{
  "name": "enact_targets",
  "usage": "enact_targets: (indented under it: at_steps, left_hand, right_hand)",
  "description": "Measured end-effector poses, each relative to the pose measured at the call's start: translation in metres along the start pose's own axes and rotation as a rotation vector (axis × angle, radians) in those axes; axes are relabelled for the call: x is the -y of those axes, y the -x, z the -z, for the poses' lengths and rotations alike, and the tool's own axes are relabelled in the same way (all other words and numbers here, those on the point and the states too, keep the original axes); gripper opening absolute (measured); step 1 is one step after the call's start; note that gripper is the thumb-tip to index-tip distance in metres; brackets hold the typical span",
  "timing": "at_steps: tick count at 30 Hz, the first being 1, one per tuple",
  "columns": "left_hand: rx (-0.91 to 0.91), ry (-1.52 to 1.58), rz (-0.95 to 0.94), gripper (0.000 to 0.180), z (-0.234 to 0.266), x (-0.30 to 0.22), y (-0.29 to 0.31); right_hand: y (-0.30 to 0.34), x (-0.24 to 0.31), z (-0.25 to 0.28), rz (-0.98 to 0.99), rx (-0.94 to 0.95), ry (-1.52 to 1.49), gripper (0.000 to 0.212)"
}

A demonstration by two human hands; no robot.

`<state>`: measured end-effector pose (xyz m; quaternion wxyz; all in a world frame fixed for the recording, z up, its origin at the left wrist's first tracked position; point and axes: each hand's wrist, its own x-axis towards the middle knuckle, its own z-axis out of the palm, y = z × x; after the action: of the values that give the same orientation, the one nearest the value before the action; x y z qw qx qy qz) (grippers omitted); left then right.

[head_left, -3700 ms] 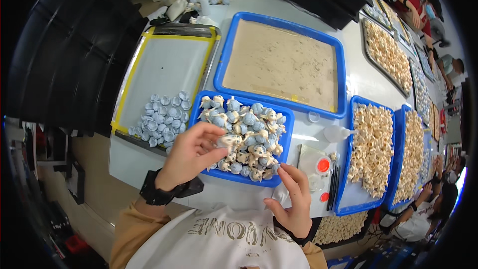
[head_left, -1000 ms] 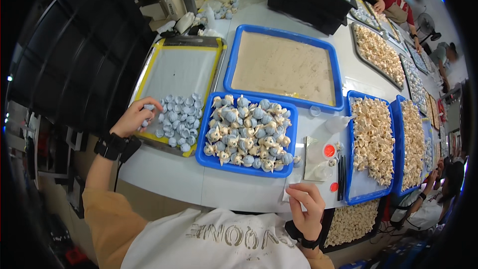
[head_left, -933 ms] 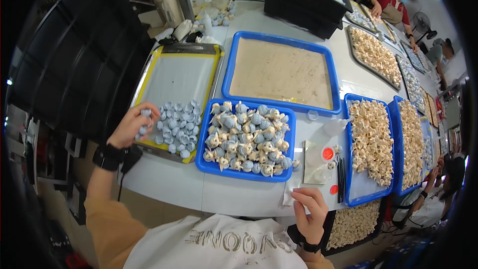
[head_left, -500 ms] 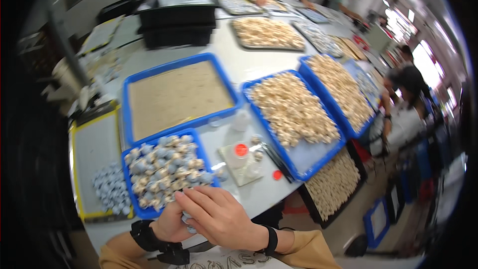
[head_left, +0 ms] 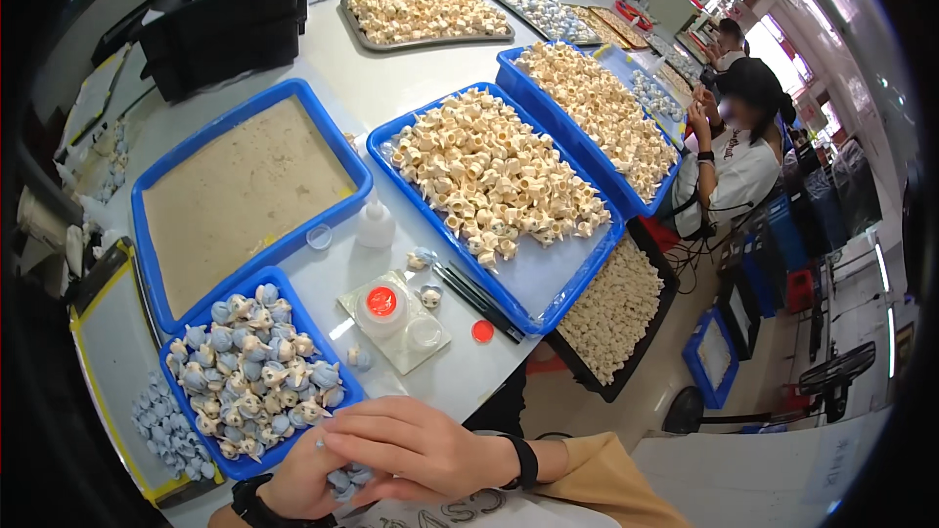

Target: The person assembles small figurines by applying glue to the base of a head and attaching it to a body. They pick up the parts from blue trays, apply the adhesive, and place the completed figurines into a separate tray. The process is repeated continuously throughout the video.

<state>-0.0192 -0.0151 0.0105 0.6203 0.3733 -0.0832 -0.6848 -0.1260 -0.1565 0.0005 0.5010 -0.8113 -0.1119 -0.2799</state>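
Observation:
My left hand (head_left: 299,477) is curled near the lower edge, and my right hand (head_left: 416,445) lies over it, fingers closed together. Cupped between the two palms are small blue-grey moulded pieces (head_left: 348,480), only partly showing below the right hand's fingers. Right beyond the hands stands a small blue tray (head_left: 277,286) heaped with cream and blue-grey figurine heads (head_left: 249,362). Loose blue-grey pieces (head_left: 166,430) lie left of it on a yellow-edged board (head_left: 98,352).
A blue tray of sandy material (head_left: 249,186) is behind. White bottle (head_left: 375,225), red-topped jar (head_left: 380,305) and dark pens (head_left: 474,298) lie mid-table. Blue trays of cream parts (head_left: 489,171) sit to the right. A seated person (head_left: 734,156) works beyond them; a black crate (head_left: 230,29) is far left.
The view has turned right and downward, so trays and crate appear further left. My hands stay clasped together, with more of the blue-grey pieces showing between them.

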Motion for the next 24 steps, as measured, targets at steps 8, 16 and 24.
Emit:
enact_targets:
  at_steps: [8, 16, 24]
  left_hand:
    - [0.128, -0.145, 0.098, 0.021, 0.014, 0.02, -0.005]
    - [0.191, -0.081, 0.237, 0.033, 0.0, 0.003, -0.015]
    - [0.16, -0.169, 0.202, 0.035, 0.004, -0.005, -0.011]
  right_hand:
    - [0.012, 0.003, 0.022, -0.118, 0.001, -0.152, 0.047]
    - [0.018, -0.003, 0.033, -0.265, 0.039, -0.144, 0.034]
    - [0.017, -0.006, 0.023, -0.193, -0.026, -0.212, 0.041]
